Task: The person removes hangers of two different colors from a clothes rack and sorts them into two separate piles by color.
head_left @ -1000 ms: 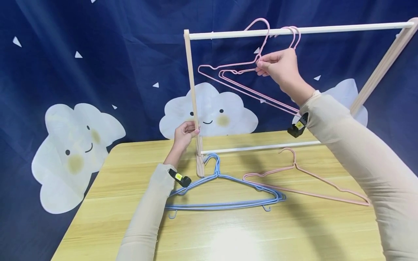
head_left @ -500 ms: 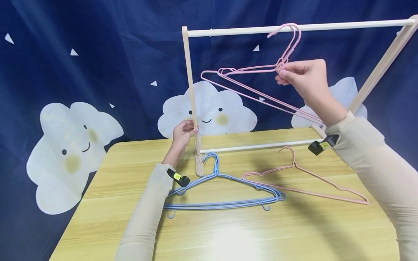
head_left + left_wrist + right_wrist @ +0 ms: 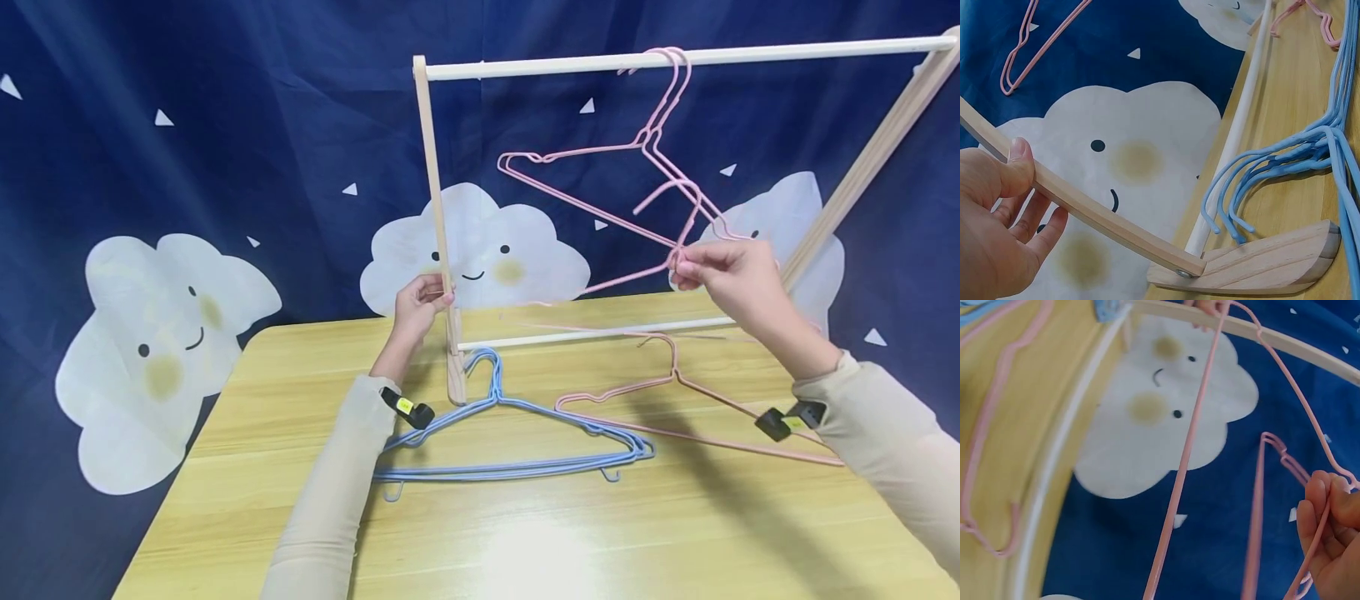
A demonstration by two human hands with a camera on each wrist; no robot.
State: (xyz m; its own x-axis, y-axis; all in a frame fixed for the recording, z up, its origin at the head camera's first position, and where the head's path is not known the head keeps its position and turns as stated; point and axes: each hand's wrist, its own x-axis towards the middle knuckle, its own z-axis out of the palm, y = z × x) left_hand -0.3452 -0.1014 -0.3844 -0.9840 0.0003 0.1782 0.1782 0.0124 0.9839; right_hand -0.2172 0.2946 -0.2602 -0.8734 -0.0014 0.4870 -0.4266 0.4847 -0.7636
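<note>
My right hand (image 3: 731, 275) pinches a pink hanger (image 3: 626, 280) at the neck, just under its hook. That hanger is apart from the rail and sits below it, its hook pointing left. Two more pink hangers (image 3: 577, 151) hang close together from the white top rail (image 3: 540, 67). At the left, my left hand (image 3: 416, 310) holds the wooden side post (image 3: 431, 158) of the rack; in the left wrist view the thumb lies on one side of the post (image 3: 1110, 225) and the fingers on the other.
Several blue hangers (image 3: 525, 476) lie stacked on the wooden table (image 3: 300, 517) near the rack's left foot (image 3: 457, 382). A single pink hanger (image 3: 720, 442) lies to their right. The white lower bar (image 3: 600, 335) crosses behind them, before a blue curtain (image 3: 225, 75).
The pink hanger in my right hand has come off the rail and moved down and to the right. My left hand stays on the post.
</note>
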